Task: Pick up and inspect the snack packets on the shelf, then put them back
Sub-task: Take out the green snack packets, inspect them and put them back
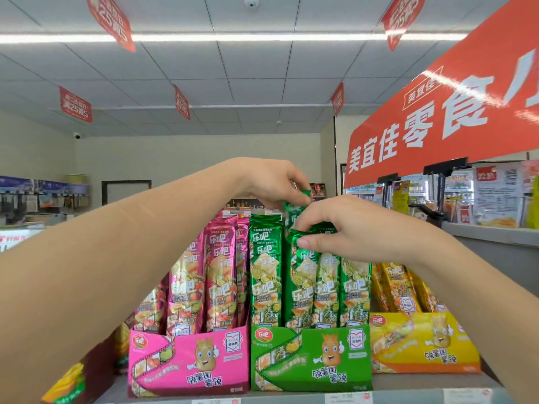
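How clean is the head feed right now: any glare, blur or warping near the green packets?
Head view: wide-angle warping bows the ceiling grid; glare streaks the red banner; foil sheen on the green packets, print readable; left hand and right hand pinching them look sharp; far-left shelves are blurred.

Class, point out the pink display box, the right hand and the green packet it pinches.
pink display box (189,360): head view, front panel.
right hand (344,228): head view, back of the hand.
green packet (302,282): head view, printed front below the thumb.
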The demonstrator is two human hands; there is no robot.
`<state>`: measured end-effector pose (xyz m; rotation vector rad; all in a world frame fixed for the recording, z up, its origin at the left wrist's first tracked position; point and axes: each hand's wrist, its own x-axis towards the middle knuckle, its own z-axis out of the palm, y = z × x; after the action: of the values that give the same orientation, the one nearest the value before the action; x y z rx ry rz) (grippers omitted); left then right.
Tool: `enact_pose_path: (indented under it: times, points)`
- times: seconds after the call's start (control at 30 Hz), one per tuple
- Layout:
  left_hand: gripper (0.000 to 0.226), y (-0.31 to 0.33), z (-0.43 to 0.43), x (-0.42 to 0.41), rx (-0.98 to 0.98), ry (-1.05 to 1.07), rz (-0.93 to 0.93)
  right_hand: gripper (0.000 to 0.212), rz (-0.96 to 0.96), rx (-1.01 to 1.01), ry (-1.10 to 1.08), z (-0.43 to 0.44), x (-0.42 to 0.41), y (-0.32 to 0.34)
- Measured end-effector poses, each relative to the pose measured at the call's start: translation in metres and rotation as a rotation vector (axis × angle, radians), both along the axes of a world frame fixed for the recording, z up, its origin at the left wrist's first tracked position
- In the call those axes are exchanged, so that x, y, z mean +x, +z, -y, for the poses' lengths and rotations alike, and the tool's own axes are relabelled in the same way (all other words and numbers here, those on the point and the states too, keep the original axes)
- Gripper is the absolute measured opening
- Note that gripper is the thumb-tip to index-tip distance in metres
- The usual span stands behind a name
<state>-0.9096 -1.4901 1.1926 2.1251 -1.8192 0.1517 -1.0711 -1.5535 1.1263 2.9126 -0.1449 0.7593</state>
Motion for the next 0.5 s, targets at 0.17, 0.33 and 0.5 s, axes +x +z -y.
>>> enact_pose_path:
  times: [0.17,0.33,0.5]
  points:
    - [0.021,-0.012,-0.011,-0.001,0.026,-0.014,0.142,0.022,0.158,-0.152,0.021,-0.003,-0.012,-0.028]
    - [0.026,-0.011,-0.018,-0.006,-0.387,0.016,0.193,0.047,0.257,-0.083,0.102,-0.001,-0.028,-0.058]
    - [0.031,0.001,-0.033,-0.018,-0.762,0.05,0.236,0.056,0.295,0.134,0.171,0.007,-0.026,-0.073]
